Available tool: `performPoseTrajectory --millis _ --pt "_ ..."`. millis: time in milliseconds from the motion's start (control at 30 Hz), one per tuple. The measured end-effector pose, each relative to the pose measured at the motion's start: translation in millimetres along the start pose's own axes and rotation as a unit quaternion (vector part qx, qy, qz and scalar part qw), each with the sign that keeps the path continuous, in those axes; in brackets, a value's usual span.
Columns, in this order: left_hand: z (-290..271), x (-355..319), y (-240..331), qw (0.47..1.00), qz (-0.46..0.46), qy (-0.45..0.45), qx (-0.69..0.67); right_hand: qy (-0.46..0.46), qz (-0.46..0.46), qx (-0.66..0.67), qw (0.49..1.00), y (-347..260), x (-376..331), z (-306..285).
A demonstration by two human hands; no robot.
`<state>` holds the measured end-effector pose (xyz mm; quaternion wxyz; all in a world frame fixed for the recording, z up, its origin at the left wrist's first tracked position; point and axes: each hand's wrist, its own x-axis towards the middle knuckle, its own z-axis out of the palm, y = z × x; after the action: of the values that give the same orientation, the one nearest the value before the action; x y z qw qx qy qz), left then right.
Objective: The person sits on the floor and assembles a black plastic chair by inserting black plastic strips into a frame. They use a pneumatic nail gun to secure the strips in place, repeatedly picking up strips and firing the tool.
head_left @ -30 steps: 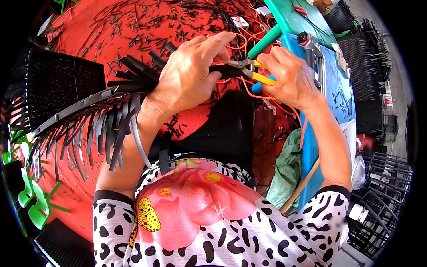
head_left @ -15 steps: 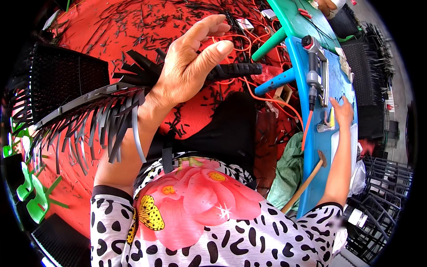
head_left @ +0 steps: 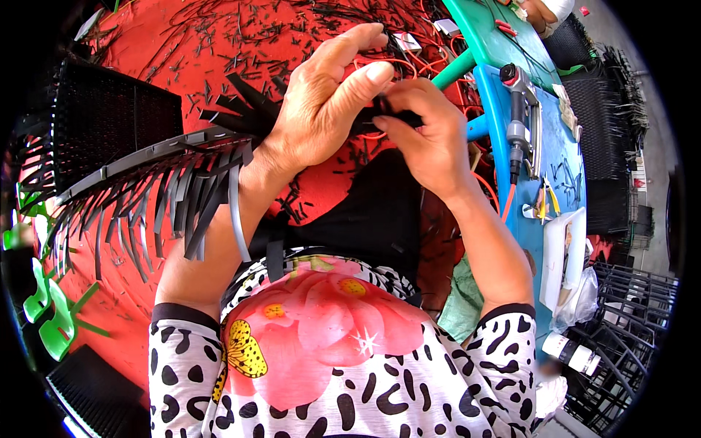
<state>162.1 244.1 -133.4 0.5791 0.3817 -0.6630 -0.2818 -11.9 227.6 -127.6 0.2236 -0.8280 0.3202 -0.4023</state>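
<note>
My left hand grips the end of a long black plastic strip bundle with many dangling black strips that runs off to the left. My right hand meets it from the right, fingers pinched on the same black bundle end between the two hands. A grey band hangs over my left wrist. The yellow-handled pliers lie on the blue table at the right, apart from both hands.
A blue table at the right holds a grey tool and a white tray. A green table stands beyond it. Black crates sit at the left, more crates at the right. Cut black scraps and orange wires litter the red floor.
My right hand put the pliers on the blue table and came back to the bundle end, where it now pinches beside my left hand.
</note>
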Motion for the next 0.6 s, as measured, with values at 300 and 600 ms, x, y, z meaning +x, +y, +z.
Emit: performPoseTrajectory --millis 300,600 --pt "4 1 4 0.977 0.037 -0.118 0.172 0.079 0.059 0.138 0.986 -11 -24 -3" --pt "12 -4 1 0.868 0.275 -0.011 0.413 0.092 0.149 0.239 0.955 -8 -20 -1"
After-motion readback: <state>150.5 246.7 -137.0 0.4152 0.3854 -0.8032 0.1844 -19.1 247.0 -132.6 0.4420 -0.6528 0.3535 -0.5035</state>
